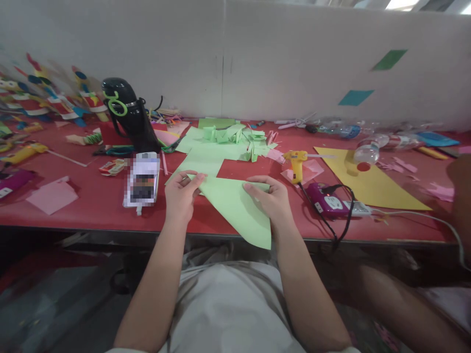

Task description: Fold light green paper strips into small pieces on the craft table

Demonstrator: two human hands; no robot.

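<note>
A sheet of light green paper [241, 208] is held up at the table's front edge between my two hands. At its upper left corner, the thumb and fingers of my left hand [183, 193] are closed on it. My right hand [270, 196] grips the upper right side, thumb on top and fingers behind. The paper's lower edge curves down and hangs over the table edge. Behind it lie more flat green sheets [200, 159] and a heap of folded green paper pieces [239, 137].
On the red table [235, 169], a phone [143, 179] and black bottle [130, 115] stand left. To the right are a yellow glue gun [296, 164], purple power strip [327, 201] with cables, yellow sheet [371, 181] and plastic bottles [366, 153]. Another person's arm [461, 206] shows far right.
</note>
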